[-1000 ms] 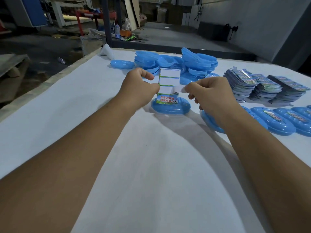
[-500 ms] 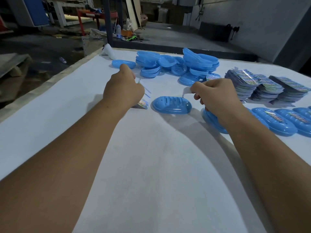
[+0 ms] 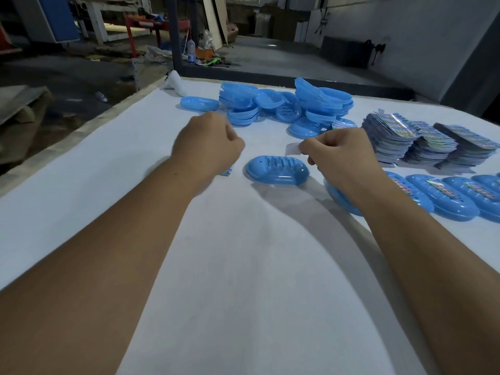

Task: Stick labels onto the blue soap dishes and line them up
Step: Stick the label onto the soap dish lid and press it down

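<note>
- We see one unlabelled soap dish (image 3: 277, 170) lying upside down on the white table (image 3: 243, 280), between our two hands and touching neither.
- To the right we count at least four labelled dishes (image 3: 457, 197) set side by side in a row; the nearest is partly hidden under our right forearm, and the row runs out of view.
- At the far side of the table lies a loose heap of bare dishes (image 3: 311, 104), too overlapped for us to count, with one single dish (image 3: 199, 103) lying apart to its left.
- We count three stacks of label sheets (image 3: 430, 139) on the right, behind the row.
- Our left hand (image 3: 207, 146) has its fingers curled; a printed label (image 3: 226, 171) peeks out beneath it, left of the middle dish, but we cannot tell whether the hand holds it.
- Our right hand (image 3: 343, 155) pinches a small pale slip (image 3: 293, 148) between thumb and forefinger, the other fingers curled; the slip hangs just above and behind the dish's right end, not touching it.
- One white object (image 3: 176, 82) lies at the far left corner of the table.
</note>
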A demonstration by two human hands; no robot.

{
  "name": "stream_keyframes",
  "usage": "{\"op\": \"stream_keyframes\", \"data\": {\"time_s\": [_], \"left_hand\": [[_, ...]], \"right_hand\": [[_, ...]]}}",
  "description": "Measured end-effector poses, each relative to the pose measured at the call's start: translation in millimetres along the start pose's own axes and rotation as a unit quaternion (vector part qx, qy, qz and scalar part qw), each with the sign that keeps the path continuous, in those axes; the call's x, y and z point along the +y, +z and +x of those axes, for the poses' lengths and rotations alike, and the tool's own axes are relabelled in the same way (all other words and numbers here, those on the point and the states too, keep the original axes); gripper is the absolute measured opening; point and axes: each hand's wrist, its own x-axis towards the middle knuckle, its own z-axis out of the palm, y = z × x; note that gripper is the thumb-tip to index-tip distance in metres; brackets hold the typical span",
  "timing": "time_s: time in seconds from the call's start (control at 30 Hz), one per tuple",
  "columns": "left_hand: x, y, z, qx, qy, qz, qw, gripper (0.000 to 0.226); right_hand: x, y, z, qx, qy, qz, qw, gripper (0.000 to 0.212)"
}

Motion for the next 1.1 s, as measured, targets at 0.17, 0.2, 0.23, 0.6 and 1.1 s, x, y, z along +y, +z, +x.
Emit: {"op": "stream_keyframes", "data": {"time_s": [0.17,0.2,0.23,0.6,1.1], "left_hand": [[25.3,4.9,-14.2,-0.097,0.036,-0.224,0.969,0.015],[27.5,6.0,-16.1,-0.112,0.038,-0.247,0.962,0.015],[29.0,7.5,-18.2,-0.124,0.038,-0.269,0.954,0.014],[30.5,9.7,-22.1,-0.152,0.031,-0.299,0.942,0.014],[27.8,11.4,-16.3,-0.105,-0.016,-0.332,0.937,0.021]], "right_hand": [[-3.3,1.9,-6.0,-0.01,-0.042,-0.014,0.999,0.032],[-4.3,2.0,-7.5,-0.012,-0.047,-0.01,0.999,0.031],[-5.1,2.3,-8.8,-0.014,-0.053,-0.008,0.998,0.03],[-4.3,3.0,-8.1,-0.02,-0.077,0.01,0.997,0.027],[-1.7,5.1,-5.0,-0.04,-0.106,0.013,0.994,0.024]]}}
